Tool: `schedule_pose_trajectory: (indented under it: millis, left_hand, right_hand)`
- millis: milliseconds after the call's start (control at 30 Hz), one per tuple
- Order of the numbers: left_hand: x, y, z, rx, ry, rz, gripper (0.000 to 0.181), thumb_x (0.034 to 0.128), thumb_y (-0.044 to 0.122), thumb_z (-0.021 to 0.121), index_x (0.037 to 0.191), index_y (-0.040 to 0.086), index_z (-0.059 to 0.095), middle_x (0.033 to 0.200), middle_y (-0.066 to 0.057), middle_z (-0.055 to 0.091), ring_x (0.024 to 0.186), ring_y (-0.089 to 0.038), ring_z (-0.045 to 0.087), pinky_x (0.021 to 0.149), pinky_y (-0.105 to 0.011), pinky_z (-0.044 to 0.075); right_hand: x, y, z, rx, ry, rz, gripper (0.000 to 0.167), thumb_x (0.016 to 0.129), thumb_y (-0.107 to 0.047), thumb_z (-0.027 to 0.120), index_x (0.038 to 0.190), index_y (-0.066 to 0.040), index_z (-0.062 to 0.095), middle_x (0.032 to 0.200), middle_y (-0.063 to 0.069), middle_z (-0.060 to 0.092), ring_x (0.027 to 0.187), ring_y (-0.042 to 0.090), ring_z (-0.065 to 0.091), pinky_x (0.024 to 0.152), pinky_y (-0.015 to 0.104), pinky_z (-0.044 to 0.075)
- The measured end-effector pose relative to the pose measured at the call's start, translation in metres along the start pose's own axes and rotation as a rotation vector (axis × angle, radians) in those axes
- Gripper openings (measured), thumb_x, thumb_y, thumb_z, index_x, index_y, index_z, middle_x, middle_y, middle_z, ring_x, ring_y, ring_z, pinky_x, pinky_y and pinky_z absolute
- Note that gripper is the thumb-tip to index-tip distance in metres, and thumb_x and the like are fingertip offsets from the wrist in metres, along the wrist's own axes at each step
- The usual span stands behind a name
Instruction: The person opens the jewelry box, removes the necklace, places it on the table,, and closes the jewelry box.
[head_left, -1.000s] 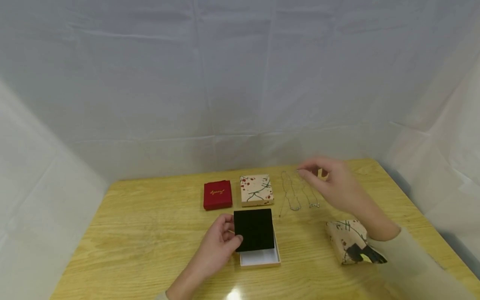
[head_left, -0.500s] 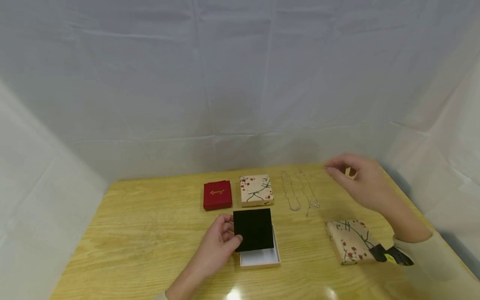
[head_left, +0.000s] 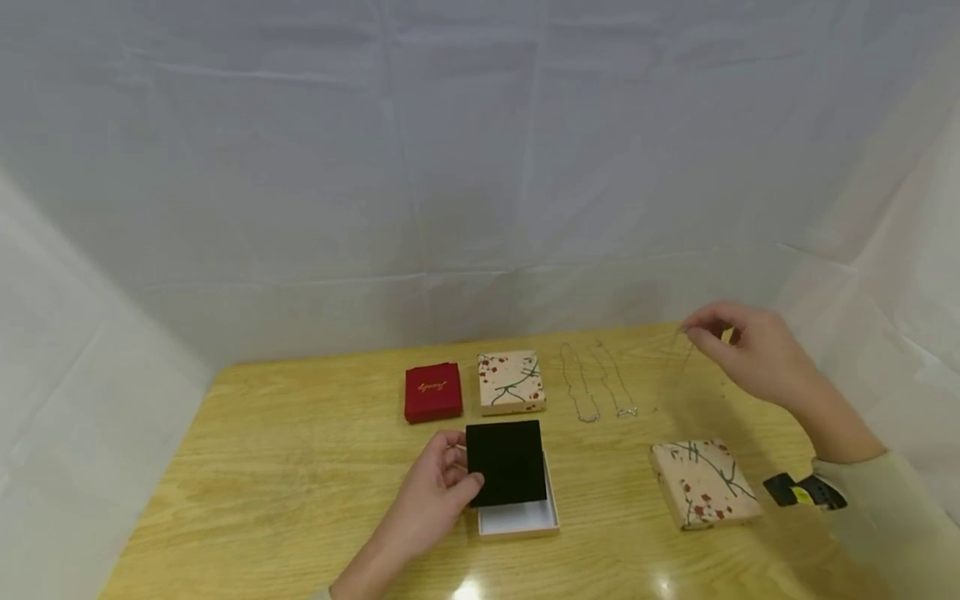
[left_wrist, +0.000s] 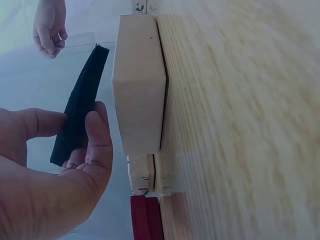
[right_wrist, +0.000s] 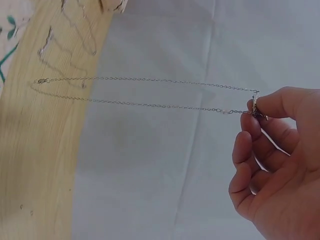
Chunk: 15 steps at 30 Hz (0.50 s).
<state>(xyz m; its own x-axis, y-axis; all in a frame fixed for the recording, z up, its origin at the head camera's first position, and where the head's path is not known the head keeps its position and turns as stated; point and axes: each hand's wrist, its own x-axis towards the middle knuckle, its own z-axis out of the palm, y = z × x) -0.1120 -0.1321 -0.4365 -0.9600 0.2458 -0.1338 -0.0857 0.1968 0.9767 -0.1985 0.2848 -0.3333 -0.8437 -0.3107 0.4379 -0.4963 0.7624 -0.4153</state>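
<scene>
My left hand (head_left: 442, 487) pinches a thin black square pad (head_left: 506, 462) by its left edge. The pad hovers above an open shallow box (head_left: 517, 520) with a white inside, covering most of it in the head view. In the left wrist view, the pad (left_wrist: 82, 102) is tilted, apart from the plain box side (left_wrist: 137, 85). Over the table's far right, my right hand (head_left: 757, 354) pinches a silver necklace (right_wrist: 135, 79) by its pendant between thumb and fingertips. Its chain hangs down in a long loop; whether the low end touches the table is unclear.
Two silver necklaces (head_left: 590, 417) lie side by side on the wooden table (head_left: 300, 483). Left of them sit a floral box (head_left: 512, 382) and a red box (head_left: 432, 392). Another floral box or lid (head_left: 705, 483) lies at front right. White cloth (head_left: 480, 167) hangs behind.
My right hand has moved right with the hanging necklace, from above the two lying necklaces to the table's far right. My left hand and the black pad have stayed nearly still.
</scene>
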Motion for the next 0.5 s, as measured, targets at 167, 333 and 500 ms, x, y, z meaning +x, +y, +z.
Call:
schedule_pose_trajectory:
  millis: [167, 333, 500]
  left_hand:
    - [0.000, -0.001, 0.000, 0.000, -0.001, 0.003, 0.049, 0.0988, 0.005, 0.068, 0.142, -0.001, 0.046, 0.108, -0.011, 0.070, 0.092, -0.022, 0.066, 0.074, -0.029, 0.057]
    - [0.000, -0.001, 0.000, -0.008, -0.003, 0.004, 0.049, 0.0984, 0.005, 0.068, 0.142, -0.001, 0.046, 0.106, -0.010, 0.070, 0.091, -0.022, 0.066, 0.072, -0.028, 0.057]
    - [-0.001, -0.002, 0.000, -0.014, -0.006, 0.012, 0.049, 0.0981, 0.005, 0.068, 0.141, -0.002, 0.047, 0.106, -0.011, 0.070, 0.092, -0.022, 0.067, 0.073, -0.028, 0.057]
  right_hand:
    - [0.011, 0.015, 0.001, -0.015, -0.016, 0.007, 0.013, 0.106, -0.011, 0.065, 0.111, -0.010, 0.077, 0.097, 0.002, 0.072, 0.074, 0.013, 0.058, 0.060, 0.028, 0.046]
    - [0.029, 0.027, 0.006, -0.028, -0.047, 0.046, 0.021, 0.109, -0.019, 0.061, 0.120, -0.007, 0.075, 0.106, 0.009, 0.073, 0.081, 0.020, 0.061, 0.064, 0.033, 0.048]
    - [0.050, 0.036, 0.015, -0.036, -0.043, 0.080, 0.028, 0.110, -0.024, 0.060, 0.125, -0.003, 0.073, 0.112, 0.013, 0.072, 0.091, 0.027, 0.062, 0.073, 0.044, 0.049]
